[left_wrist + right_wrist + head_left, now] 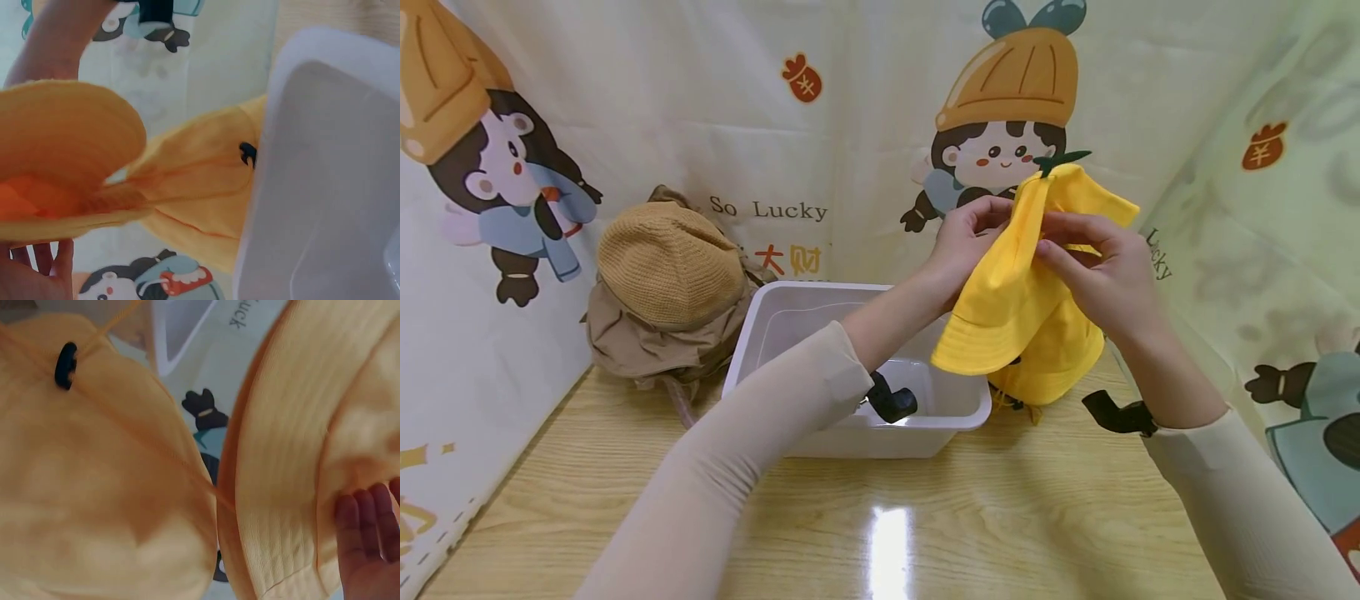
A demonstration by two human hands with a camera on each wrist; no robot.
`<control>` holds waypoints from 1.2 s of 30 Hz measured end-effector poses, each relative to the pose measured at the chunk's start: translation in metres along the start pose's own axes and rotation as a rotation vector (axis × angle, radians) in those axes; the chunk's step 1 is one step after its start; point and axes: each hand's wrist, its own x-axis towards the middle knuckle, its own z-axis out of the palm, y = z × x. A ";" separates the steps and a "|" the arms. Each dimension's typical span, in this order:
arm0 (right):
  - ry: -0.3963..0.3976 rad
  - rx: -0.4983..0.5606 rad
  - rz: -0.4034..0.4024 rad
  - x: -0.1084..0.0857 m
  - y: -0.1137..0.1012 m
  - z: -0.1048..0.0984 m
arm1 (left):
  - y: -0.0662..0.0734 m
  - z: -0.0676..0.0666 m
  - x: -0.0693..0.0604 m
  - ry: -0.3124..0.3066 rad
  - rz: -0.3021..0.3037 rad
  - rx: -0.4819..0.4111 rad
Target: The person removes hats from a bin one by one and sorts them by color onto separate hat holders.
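Over the right end of the bin, both hands hold a yellow bucket hat [1000, 300] with a green leaf-shaped tip on its crown. Its crown is folded together and the brim hangs down. My left hand [973, 237] grips its left side, some fingers hidden by the fabric. Thumb and index finger of my right hand [1112, 267] pinch the crown from the right. The left wrist view looks into the hat's open underside [56, 144]. A second yellow fabric piece [1063, 358] sits below and behind; a cord with a black toggle [65, 365] crosses it.
A white plastic bin [861, 442] stands on the wooden table [820, 525]. Left of it, a tan knitted hat [670, 262] sits on top of a brown backpack [640, 342]. Printed cloth [865, 167] hangs behind and along both sides.
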 end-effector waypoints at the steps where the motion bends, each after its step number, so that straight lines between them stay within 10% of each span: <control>1: 0.022 -0.004 -0.005 0.001 -0.001 0.002 | 0.001 0.002 -0.001 -0.002 0.005 0.009; 11: 0.250 0.026 -0.079 0.009 -0.003 0.009 | 0.010 0.007 0.000 -0.014 0.016 -0.006; 19: 0.161 0.127 -0.057 0.010 -0.003 0.010 | 0.014 0.007 -0.003 0.020 0.011 -0.077; 36: 0.222 0.188 -0.147 0.015 -0.002 0.000 | 0.022 -0.003 0.002 0.022 0.175 0.098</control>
